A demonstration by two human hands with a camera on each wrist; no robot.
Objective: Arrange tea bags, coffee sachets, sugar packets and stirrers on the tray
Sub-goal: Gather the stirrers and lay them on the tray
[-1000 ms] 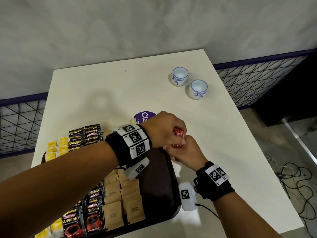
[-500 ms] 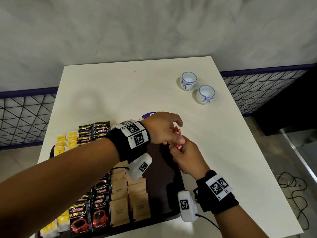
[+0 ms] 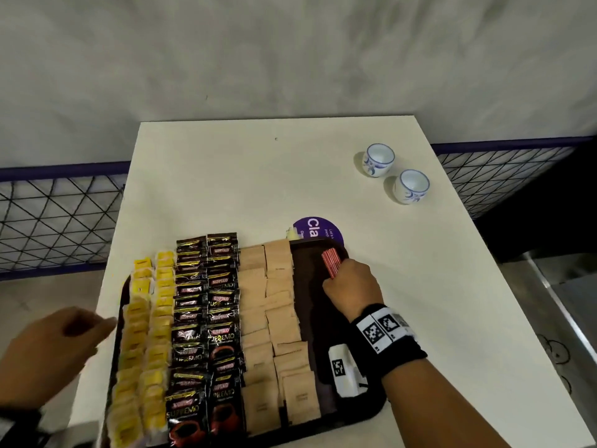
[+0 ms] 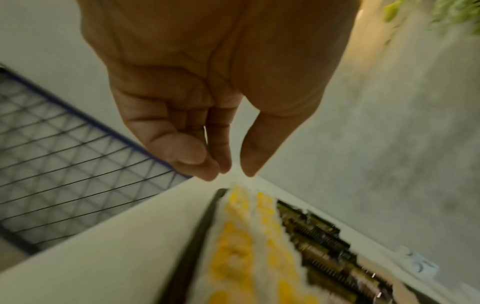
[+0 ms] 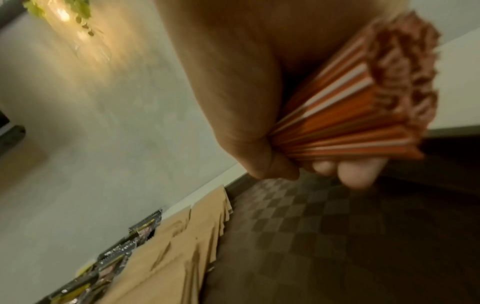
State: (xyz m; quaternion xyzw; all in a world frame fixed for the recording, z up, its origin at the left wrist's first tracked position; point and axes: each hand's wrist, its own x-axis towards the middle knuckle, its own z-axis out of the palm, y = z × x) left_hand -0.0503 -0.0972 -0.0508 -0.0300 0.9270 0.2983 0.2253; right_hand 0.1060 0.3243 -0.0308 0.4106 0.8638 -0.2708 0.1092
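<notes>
A dark tray [image 3: 310, 305] on the white table holds rows of yellow tea bags [image 3: 145, 334], black coffee sachets [image 3: 206, 318] and brown sugar packets [image 3: 271, 318]. My right hand [image 3: 349, 286] grips a bundle of red-and-white stirrers [image 3: 331, 262] over the bare right strip of the tray; the right wrist view shows the stirrers [image 5: 350, 115] fanned out in my fist above the tray's checkered floor [image 5: 337, 236]. My left hand [image 3: 61, 344] hovers left of the tray, empty, with fingers loosely extended [image 4: 207, 144] above the tea bags [image 4: 239, 246].
Two small blue-and-white cups [image 3: 378, 159] [image 3: 411, 185] stand at the table's far right. A purple round sticker [image 3: 318, 228] lies just behind the tray. Wire mesh railings [image 3: 55, 221] flank the table, with a grey wall behind.
My left hand has let go of the stirrer bundle and swung back to the left of the tray. The right hand keeps the stirrers, now over the tray's right strip.
</notes>
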